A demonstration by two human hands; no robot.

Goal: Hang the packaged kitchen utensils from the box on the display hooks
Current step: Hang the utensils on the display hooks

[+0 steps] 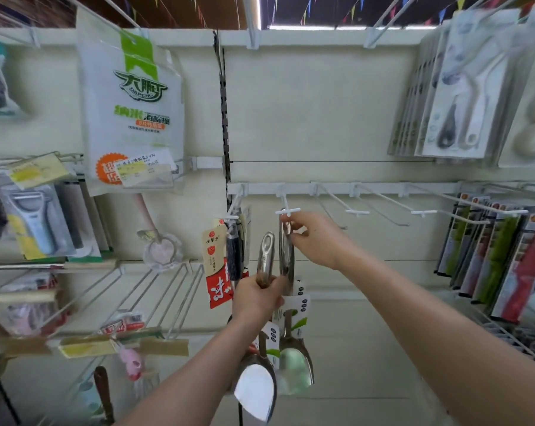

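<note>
head view, looking up at a cream shop wall fitted with white rails and wire hooks.

the left hand is closed in a fist round the lower handle of a steel spatula. the spatula is held upright in front of the wall, with its shiny blade hanging below the wrist. just to its right stands a second utensil, also steel. its handle runs close beside the left thumb, and whether that hand grips it too cannot be told. white and green card labels wrap its shaft, and its bowl looks green.

the right hand pinches the top end of the second utensil's handle between thumb and fingertips. that end sits right under the t-shaped tip of a white hook. whether the handle's hole is already on the wire is not clear.

on the next hook to the left hangs a dark-handled tool with a red and white card. two bare hooks stick out to the right of the hands.

further off:
- upper left, a large clear sponge pack with green lettering
- far left, carded peelers
- far right, rows of boxed knives
- upper right, blister packs of utensils
</note>
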